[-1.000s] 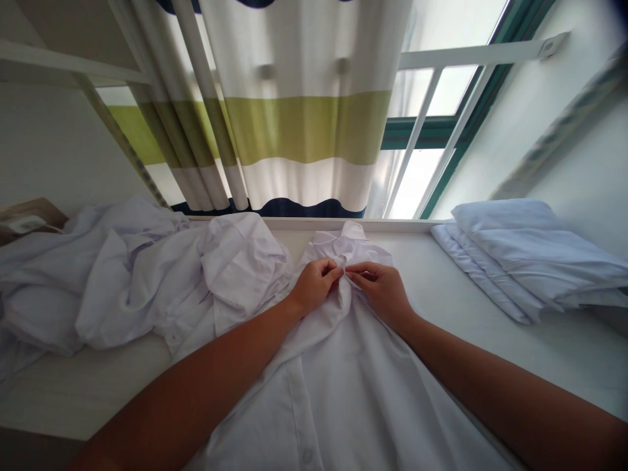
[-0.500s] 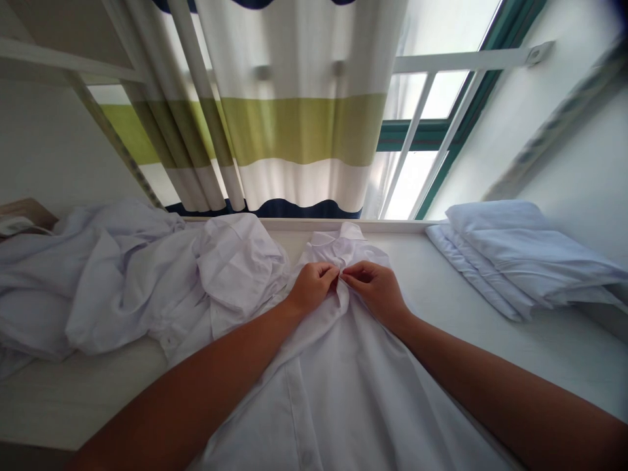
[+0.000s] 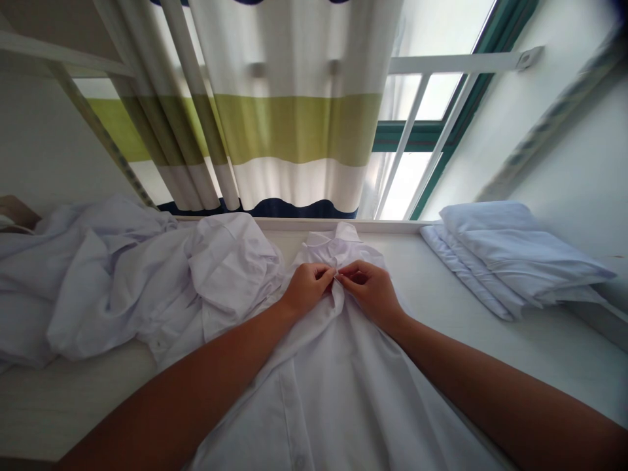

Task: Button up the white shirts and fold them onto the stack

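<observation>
A white button-up shirt [image 3: 338, 386] lies front-up on the white table [image 3: 490, 340], its collar [image 3: 338, 237] pointing toward the window. My left hand [image 3: 305, 289] and my right hand [image 3: 369, 291] meet just below the collar. Each pinches one edge of the shirt's front placket between thumb and fingers, and the fingertips almost touch at the middle. Both forearms stretch over the shirt's body. A button shows low on the placket near the bottom edge of the view.
A heap of crumpled white shirts [image 3: 127, 281] covers the table's left side. A stack of folded white shirts [image 3: 510, 252] sits at the right by the wall. A striped curtain [image 3: 284, 118] and a green-framed window [image 3: 432, 131] stand behind the table.
Both hands stay pinched on the placket below the collar, with only small finger movements. The view has shifted slightly, so everything sits a little further left.
</observation>
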Demonstrator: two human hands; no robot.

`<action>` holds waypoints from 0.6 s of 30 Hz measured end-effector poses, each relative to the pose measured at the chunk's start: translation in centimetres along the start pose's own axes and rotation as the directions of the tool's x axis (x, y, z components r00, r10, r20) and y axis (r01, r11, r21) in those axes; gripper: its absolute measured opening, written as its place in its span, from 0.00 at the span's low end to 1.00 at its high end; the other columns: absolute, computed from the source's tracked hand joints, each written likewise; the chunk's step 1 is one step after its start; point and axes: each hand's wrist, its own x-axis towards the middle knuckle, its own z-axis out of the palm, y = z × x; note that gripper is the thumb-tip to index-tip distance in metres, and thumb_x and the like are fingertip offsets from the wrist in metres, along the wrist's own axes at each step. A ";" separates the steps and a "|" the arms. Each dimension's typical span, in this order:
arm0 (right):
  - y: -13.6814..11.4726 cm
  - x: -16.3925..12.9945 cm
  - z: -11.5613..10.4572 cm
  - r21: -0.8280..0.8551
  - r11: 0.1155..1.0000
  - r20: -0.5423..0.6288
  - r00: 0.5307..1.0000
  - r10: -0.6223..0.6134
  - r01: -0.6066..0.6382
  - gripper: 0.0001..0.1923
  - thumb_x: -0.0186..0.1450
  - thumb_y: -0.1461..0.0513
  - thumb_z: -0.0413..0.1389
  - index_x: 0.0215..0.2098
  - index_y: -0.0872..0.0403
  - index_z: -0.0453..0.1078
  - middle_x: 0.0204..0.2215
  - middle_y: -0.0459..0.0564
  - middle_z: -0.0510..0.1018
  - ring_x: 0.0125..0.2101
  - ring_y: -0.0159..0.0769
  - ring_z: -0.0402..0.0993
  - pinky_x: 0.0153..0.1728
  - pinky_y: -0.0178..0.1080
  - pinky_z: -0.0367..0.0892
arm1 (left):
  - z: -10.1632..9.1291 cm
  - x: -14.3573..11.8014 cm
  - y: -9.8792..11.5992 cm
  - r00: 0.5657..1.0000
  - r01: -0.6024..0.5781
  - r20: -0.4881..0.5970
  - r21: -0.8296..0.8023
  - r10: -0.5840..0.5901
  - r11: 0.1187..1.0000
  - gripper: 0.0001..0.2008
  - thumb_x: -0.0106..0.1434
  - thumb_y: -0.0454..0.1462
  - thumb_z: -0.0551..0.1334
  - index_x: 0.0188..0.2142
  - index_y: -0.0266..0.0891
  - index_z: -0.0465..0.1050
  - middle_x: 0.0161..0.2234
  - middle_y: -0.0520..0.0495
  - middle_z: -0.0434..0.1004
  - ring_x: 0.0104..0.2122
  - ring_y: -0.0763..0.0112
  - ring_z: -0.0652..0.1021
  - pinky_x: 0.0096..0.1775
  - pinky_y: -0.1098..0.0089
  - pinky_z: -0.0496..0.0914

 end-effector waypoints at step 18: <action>-0.6 -1.7 0.7 -0.305 0.944 -0.149 0.973 -0.178 0.126 0.09 0.57 0.61 0.67 0.35 0.55 0.81 0.30 0.53 0.83 0.29 0.39 0.80 0.28 0.35 0.70 | 0.4 -0.1 -1.8 0.994 -0.101 0.051 -0.003 0.101 0.995 0.15 0.66 0.38 0.57 0.23 0.37 0.68 0.20 0.52 0.70 0.23 0.77 0.70 0.31 0.73 0.63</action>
